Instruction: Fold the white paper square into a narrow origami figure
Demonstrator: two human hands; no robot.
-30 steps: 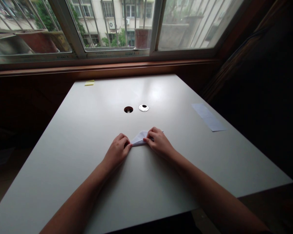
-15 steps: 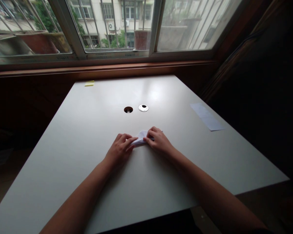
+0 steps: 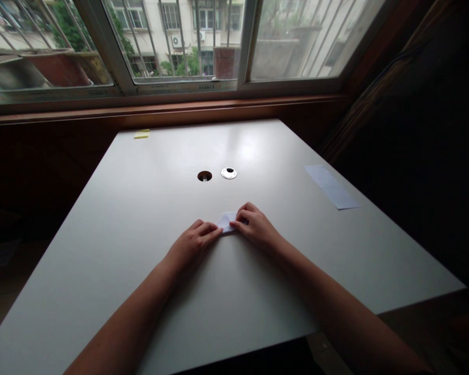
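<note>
A small folded piece of white paper [image 3: 227, 221] lies between my two hands near the middle of the white table. My left hand [image 3: 195, 238] has its fingers together, with the tips pressing on the paper's left end. On the other side, my right hand [image 3: 255, 224] pinches the paper's right part between thumb and curled fingers. Much of the paper is hidden under the fingers, so its full shape cannot be made out.
The white table [image 3: 148, 187] has a round cable hole [image 3: 204, 176] with its silver grommet cover [image 3: 229, 173] beside it. A strip of white paper [image 3: 332, 187] lies near the right edge. Yellow sticky notes [image 3: 142, 134] sit at the far left corner, below a window [image 3: 187, 41].
The fingers of my left hand have come down flatter onto the paper's left end, and the raised fold there now lies lower. My right hand has barely moved.
</note>
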